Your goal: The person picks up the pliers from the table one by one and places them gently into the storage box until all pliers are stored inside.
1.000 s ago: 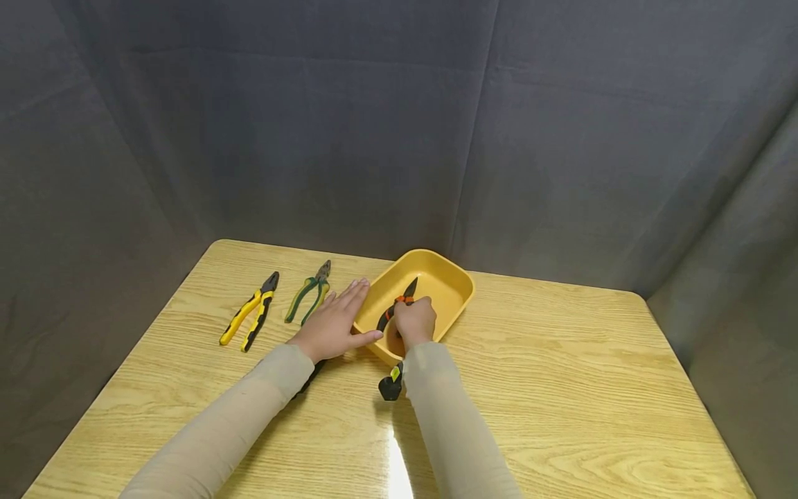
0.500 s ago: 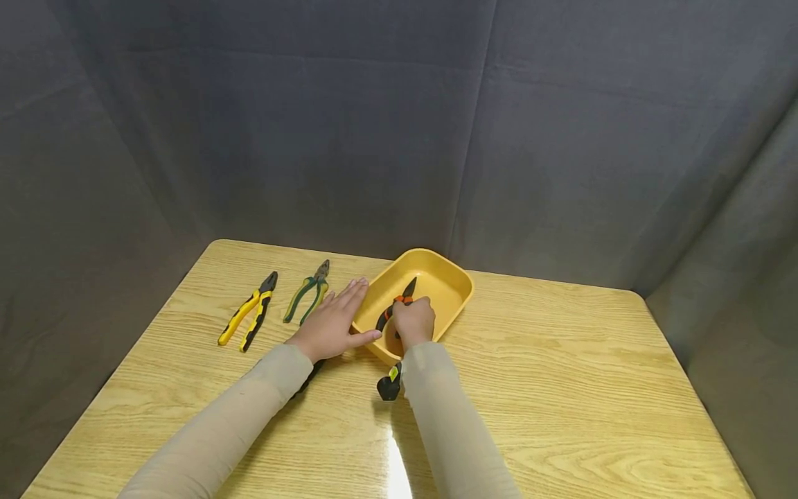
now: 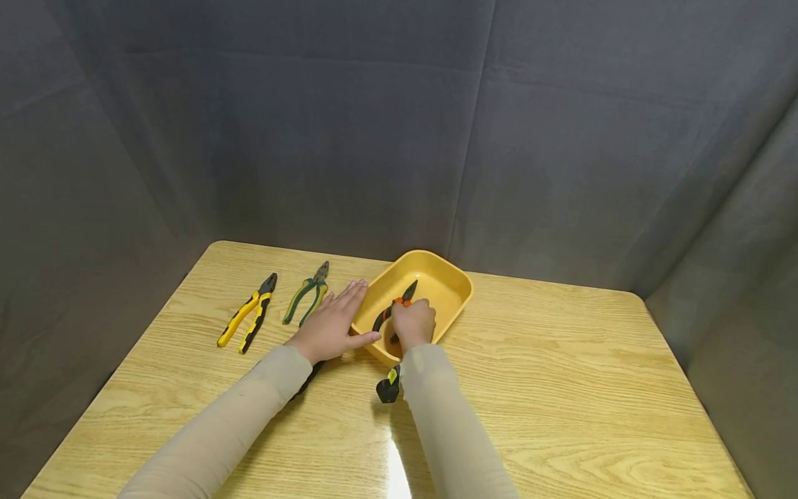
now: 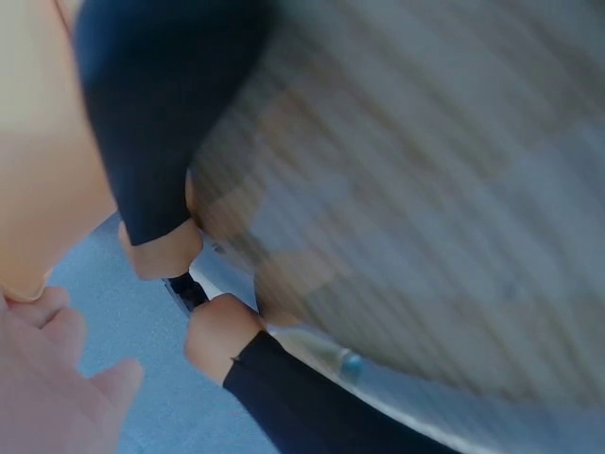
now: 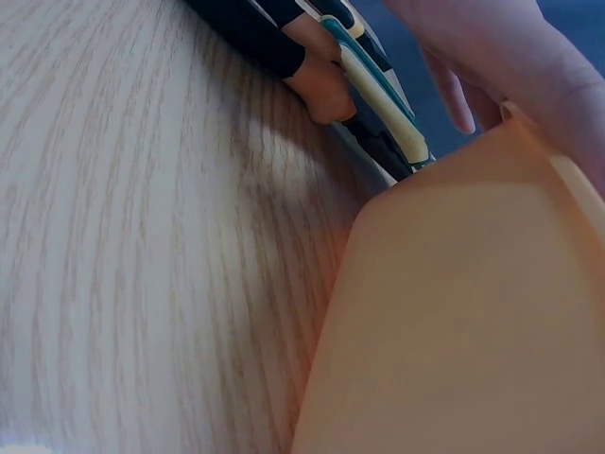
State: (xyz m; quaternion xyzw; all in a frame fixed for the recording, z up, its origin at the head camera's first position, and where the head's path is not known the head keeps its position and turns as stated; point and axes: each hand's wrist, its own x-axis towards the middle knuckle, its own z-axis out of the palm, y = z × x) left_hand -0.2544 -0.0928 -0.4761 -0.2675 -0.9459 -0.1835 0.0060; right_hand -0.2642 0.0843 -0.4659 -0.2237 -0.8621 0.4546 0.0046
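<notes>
In the head view, my right hand (image 3: 414, 324) reaches into a yellow plastic box (image 3: 450, 281) and grips black pliers with orange trim (image 3: 408, 292). Their pointed jaws stick out past the fist, toward the far side. The fist hides part of the handles. My left hand (image 3: 333, 326) lies on the box's near-left rim, fingers straight and thumb spread. Beneath the left wrist is a second tool with black-and-orange handles, mostly covered in the head view; the left wrist view shows those handles (image 4: 227, 345) large. The right wrist view has the box wall (image 5: 473, 293) close up.
Left of the box lie green-and-yellow pliers (image 3: 309, 291) and yellow-and-black pliers (image 3: 251, 313) on the wooden table (image 3: 580, 374). A black piece with a yellow-green tag (image 3: 388, 390) shows beside the right wrist. Dark cloth (image 3: 349, 138) hangs behind the table.
The pliers in my right hand have shifted slightly, and a bit more of their second handle shows below the fist. My left hand stays at the box rim.
</notes>
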